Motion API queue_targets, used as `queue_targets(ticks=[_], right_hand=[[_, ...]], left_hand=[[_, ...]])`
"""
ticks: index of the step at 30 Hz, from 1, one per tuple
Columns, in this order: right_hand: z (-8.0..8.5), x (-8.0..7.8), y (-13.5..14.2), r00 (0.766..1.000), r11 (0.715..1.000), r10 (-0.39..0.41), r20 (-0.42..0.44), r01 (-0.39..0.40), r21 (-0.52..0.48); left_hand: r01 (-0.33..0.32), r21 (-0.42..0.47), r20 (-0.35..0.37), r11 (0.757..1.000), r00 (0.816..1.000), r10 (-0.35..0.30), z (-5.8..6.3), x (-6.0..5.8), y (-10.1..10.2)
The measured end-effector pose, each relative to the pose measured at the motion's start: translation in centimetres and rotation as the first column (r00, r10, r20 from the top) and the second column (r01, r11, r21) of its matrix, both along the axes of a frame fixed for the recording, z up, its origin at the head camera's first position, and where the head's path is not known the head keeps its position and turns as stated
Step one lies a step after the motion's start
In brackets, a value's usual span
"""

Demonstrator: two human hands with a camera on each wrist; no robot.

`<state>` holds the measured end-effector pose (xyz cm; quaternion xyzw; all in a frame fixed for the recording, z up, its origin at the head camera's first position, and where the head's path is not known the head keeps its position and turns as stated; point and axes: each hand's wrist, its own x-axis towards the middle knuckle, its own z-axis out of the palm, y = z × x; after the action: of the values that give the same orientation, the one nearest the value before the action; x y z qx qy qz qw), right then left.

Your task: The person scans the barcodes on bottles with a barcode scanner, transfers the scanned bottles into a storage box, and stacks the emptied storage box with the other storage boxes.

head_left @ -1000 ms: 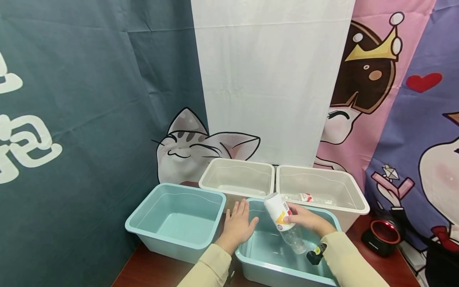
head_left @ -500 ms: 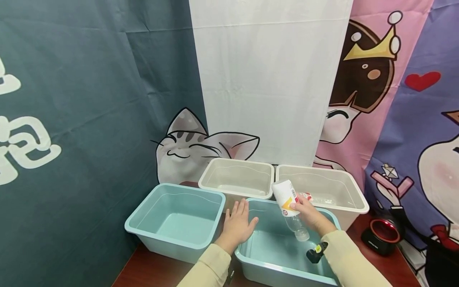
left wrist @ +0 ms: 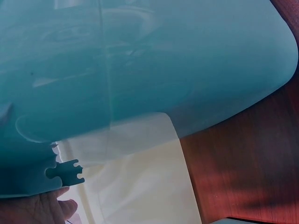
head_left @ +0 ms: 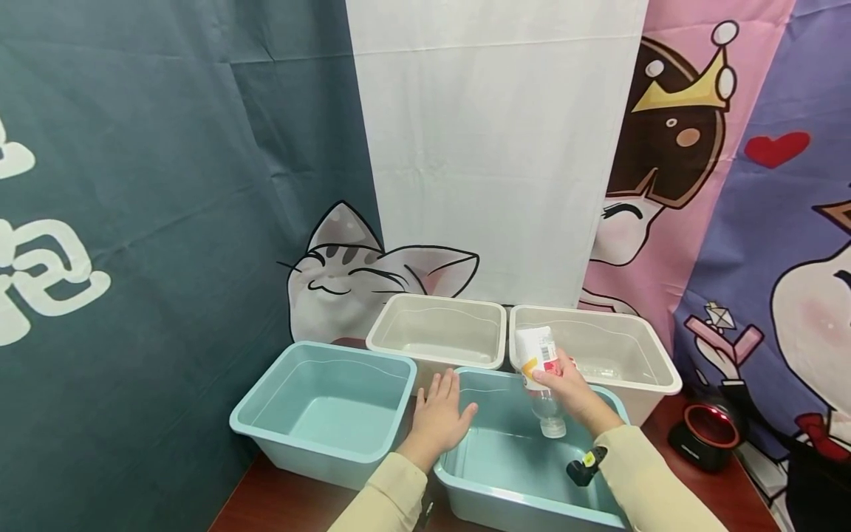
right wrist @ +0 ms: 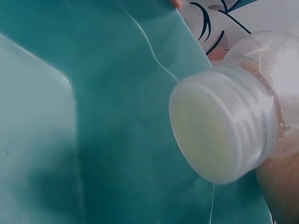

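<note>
My right hand (head_left: 569,388) grips a clear plastic bottle (head_left: 549,414) around its white, orange and red label. It hangs cap down over the far rim of the right blue tub (head_left: 505,484), its upper end overlapping the right cream tub (head_left: 625,336). In the right wrist view the bottle's whitish cap (right wrist: 205,133) is close to the camera, with the blue tub wall behind. My left hand (head_left: 440,417) lies with straight fingers at the left rim of that blue tub. In the left wrist view only part of the left hand (left wrist: 39,210) shows.
Another blue tub (head_left: 326,414) stands on the left, and another cream tub (head_left: 435,325) at the back. A clear bottle (head_left: 603,372) lies in the right cream tub, mostly hidden by my right hand. A black round device (head_left: 708,436) sits at the table's right.
My right hand has raised the bottle and carried it away from me, from over the blue tub toward the right cream tub; the bottle has become more upright. The left hand stays put.
</note>
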<state>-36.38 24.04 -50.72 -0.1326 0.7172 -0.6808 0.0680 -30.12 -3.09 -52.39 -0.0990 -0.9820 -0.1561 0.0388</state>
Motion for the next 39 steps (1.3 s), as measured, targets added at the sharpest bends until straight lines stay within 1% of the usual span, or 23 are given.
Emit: queue_targets(ticks=[4, 8, 10, 11, 17, 21, 29, 34, 37, 39], right_hand=[[-0.2, -0.1, 0.3, 1.000, 1.000, 0.018, -0.005, -0.018, -0.007], [-0.5, -0.3, 0.6, 0.997, 0.992, 0.061, -0.042, -0.066, -0.110], [-0.4, -0.2, 0.7, 0.996, 0.982, 0.071, -0.056, -0.079, -0.170], [-0.4, -0.2, 0.7, 0.995, 0.980, 0.070, -0.065, -0.081, -0.179], [-0.2, 0.1, 0.8, 0.998, 0.988, 0.024, -0.056, -0.032, -0.149], [-0.2, 0.1, 0.9, 0.999, 0.987, 0.019, -0.047, -0.026, -0.158], [-0.2, 0.2, 0.8, 0.998, 0.987, -0.004, -0.059, -0.005, -0.161], [-0.2, -0.2, 0.8, 0.998, 0.988, 0.004, -0.069, -0.015, -0.156], [-0.2, -0.6, 0.8, 0.999, 0.989, 0.001, -0.054, -0.009, -0.150], [0.0, -0.6, 1.1, 0.999, 0.987, -0.022, -0.024, 0.018, -0.158]], left_hand=[[0.004, 0.005, -0.003, 1.000, 1.000, -0.004, -0.2, 0.0, 0.0], [0.003, 0.006, 0.006, 1.000, 1.000, -0.004, -0.1, 0.1, 0.1], [0.002, 0.006, 0.011, 1.000, 1.000, -0.002, 0.0, 0.2, 0.1], [0.002, 0.002, 0.013, 1.000, 1.000, -0.002, 0.0, 0.2, 0.1], [0.002, 0.006, 0.010, 1.000, 1.000, -0.002, 0.0, 0.2, 0.2], [-0.003, 0.004, 0.006, 1.000, 1.000, 0.003, 0.0, 0.2, 0.2], [-0.001, 0.000, 0.015, 1.000, 1.000, 0.001, 0.2, 0.2, 0.2], [0.000, -0.005, 0.017, 1.000, 1.000, 0.000, 0.3, 0.1, 0.1], [0.001, -0.001, 0.015, 1.000, 1.000, 0.000, 0.3, 0.1, 0.0], [0.004, 0.002, 0.018, 1.000, 1.000, -0.004, 0.3, 0.2, 0.1]])
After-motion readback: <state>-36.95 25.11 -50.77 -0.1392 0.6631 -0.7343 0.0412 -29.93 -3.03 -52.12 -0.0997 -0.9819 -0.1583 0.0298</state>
